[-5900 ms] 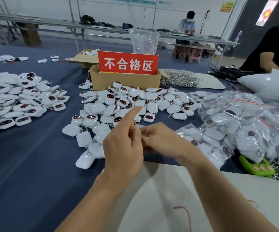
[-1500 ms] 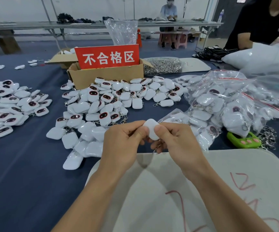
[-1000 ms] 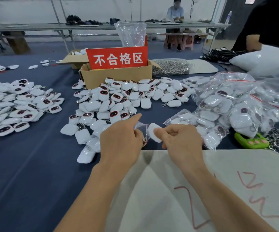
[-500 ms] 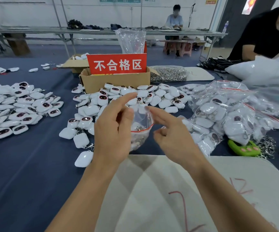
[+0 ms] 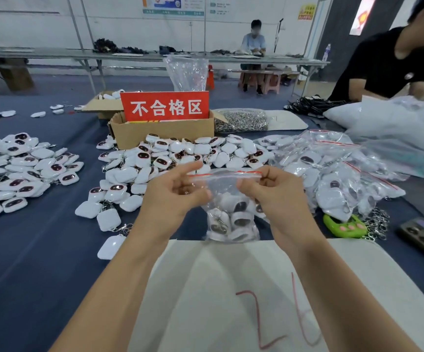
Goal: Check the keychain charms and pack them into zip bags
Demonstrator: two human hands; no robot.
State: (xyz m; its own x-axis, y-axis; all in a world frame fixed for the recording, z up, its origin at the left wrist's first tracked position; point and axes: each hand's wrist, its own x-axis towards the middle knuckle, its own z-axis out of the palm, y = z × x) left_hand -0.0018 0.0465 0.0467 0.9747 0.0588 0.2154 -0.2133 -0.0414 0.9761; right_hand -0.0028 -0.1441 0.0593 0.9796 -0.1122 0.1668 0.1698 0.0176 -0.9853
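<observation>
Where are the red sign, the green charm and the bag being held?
red sign [image 5: 165, 106], head view, middle of its front face.
green charm [image 5: 343, 226], head view, centre of its body.
zip bag [image 5: 231, 219], head view, its filled lower half.

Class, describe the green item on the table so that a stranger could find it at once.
Find the heap of filled zip bags on the table's right. At its near edge, beside tangled key rings, lies the green item. Only it is bright green with pink spots.
</observation>
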